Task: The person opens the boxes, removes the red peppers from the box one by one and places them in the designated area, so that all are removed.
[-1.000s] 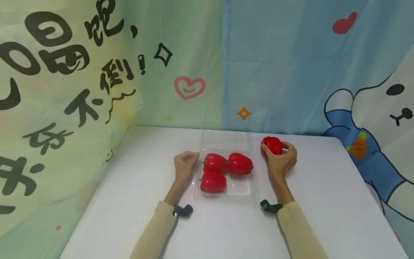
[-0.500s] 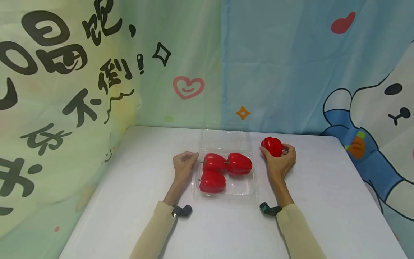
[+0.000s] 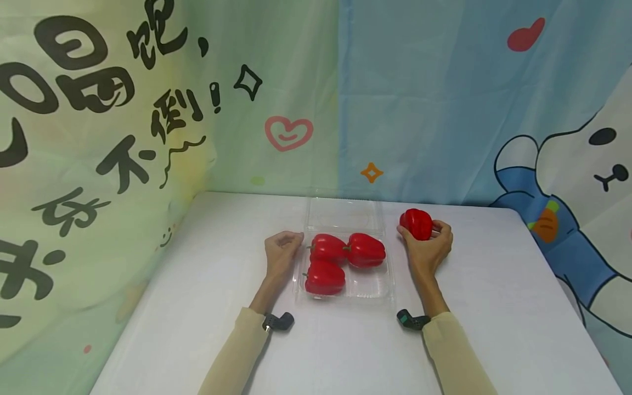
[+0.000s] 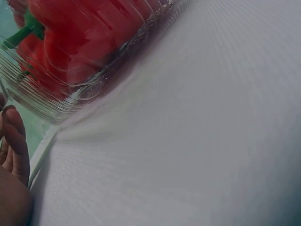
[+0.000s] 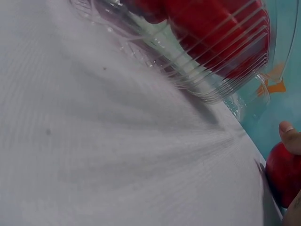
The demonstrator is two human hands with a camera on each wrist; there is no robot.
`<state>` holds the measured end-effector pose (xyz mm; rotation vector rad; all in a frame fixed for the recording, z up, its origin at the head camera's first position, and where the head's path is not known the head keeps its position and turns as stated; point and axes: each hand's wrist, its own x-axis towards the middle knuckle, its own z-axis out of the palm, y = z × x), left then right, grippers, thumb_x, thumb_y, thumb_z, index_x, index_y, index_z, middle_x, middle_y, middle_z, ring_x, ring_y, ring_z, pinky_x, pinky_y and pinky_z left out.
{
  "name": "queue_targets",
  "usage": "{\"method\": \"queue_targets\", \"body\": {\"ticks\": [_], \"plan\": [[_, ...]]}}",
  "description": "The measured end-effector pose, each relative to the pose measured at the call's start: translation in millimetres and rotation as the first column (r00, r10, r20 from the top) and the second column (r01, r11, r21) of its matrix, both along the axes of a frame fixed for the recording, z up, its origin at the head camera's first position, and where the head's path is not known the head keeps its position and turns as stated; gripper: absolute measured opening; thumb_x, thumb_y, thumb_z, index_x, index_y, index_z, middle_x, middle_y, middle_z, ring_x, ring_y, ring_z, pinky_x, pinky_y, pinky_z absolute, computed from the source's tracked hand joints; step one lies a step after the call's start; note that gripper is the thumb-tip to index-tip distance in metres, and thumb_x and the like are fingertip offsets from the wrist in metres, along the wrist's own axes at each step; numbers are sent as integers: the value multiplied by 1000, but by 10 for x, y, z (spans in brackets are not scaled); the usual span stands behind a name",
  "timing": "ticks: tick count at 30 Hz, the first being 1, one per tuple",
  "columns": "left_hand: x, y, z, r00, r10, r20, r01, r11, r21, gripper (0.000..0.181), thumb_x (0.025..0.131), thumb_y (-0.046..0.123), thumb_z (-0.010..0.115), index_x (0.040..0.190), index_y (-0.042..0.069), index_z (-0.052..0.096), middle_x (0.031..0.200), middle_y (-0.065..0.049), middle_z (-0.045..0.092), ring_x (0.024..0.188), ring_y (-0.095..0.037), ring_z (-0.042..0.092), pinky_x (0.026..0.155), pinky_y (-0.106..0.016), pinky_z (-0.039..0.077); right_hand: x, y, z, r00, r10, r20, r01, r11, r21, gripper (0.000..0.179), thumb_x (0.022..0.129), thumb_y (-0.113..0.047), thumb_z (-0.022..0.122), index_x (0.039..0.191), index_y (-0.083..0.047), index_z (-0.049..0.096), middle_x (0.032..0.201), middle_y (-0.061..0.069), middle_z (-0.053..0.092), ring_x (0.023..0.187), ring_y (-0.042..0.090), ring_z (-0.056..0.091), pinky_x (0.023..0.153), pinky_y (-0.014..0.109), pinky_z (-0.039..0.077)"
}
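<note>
A clear plastic clamshell box [image 3: 367, 285] sits on the table with its lid laid back and three red bell peppers inside. Two of these, a left pepper [image 3: 328, 248] and a right pepper [image 3: 366, 250], lie side by side at the back; a front pepper [image 3: 325, 277] is at the front left. At the box's left rim, my left hand [image 3: 281, 251] pinches the edge with curled fingers. To the right of the box, my right hand [image 3: 430, 244] grips a fourth red bell pepper [image 3: 416, 223], thumb on its left side, fingers on its right.
The box's transparent lid [image 3: 344, 214] reaches toward the table's back edge. A printed cloth backdrop [image 3: 419, 109] hangs behind the white table [image 3: 345, 351] and down its left side. Each wrist wears a small dark camera.
The pepper in my right hand has turned slightly, and the thumb sits a little lower on it. My left hand and the box stay put.
</note>
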<state>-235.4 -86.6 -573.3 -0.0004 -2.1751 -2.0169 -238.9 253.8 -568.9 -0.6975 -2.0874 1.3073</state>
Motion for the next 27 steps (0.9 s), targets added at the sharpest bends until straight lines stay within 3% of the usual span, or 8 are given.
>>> {"method": "queue_targets", "body": {"ticks": [17,27], "plan": [[-2,4,32,1000,-8,1,8,1000,12,17,102,15,75,98,-1,80,91,-23,77,67,-13,65,63,-22,52,13,24,44,999,-1,32,1,1000,-9,86,87,-33,93,155,-12,45,157,13,53,144,28,49,117,55,53],[10,14,41,1000,-6,18,6,1000,15,18,103,15,75,100,-1,80,91,-23,77,68,-14,65,64,-23,52,103,38,214,999,-33,-1,33,999,-9,81,89,-31,92,153,-10,48,154,14,55,143,28,50,120,51,49]]}}
